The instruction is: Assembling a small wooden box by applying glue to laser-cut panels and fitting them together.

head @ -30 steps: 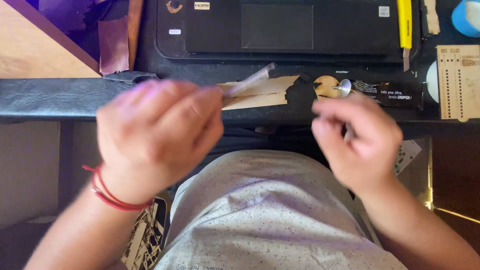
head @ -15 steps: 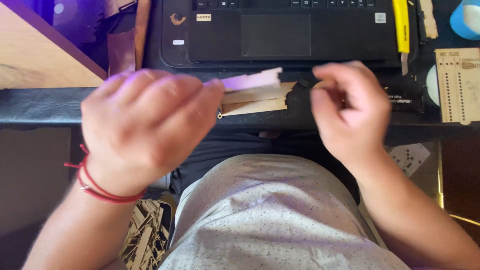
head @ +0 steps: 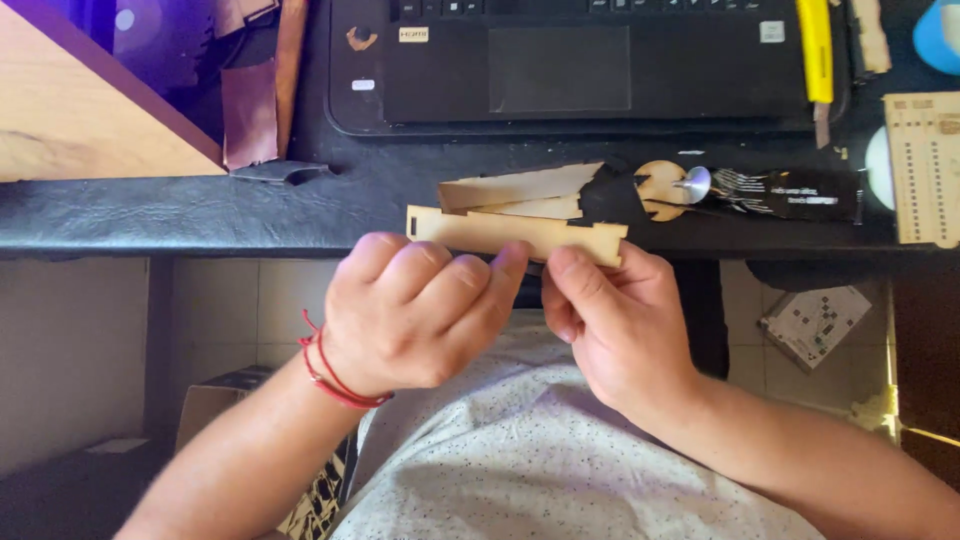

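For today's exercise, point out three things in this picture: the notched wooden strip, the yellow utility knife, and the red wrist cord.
notched wooden strip (head: 500, 232), head view, bare middle of its flat face.
yellow utility knife (head: 814, 45), head view, middle of the yellow handle.
red wrist cord (head: 335, 378), head view, strands across the left wrist.

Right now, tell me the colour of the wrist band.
Red, on the left hand; wrist band, head view.

Laptop (head: 590, 70) cut off at top edge. Blue round thing (head: 940, 35) cut by right corner. Wood strip (head: 515, 233) lower edge hidden behind fingers (head: 420, 275). Print on black packet (head: 800, 192) too small.
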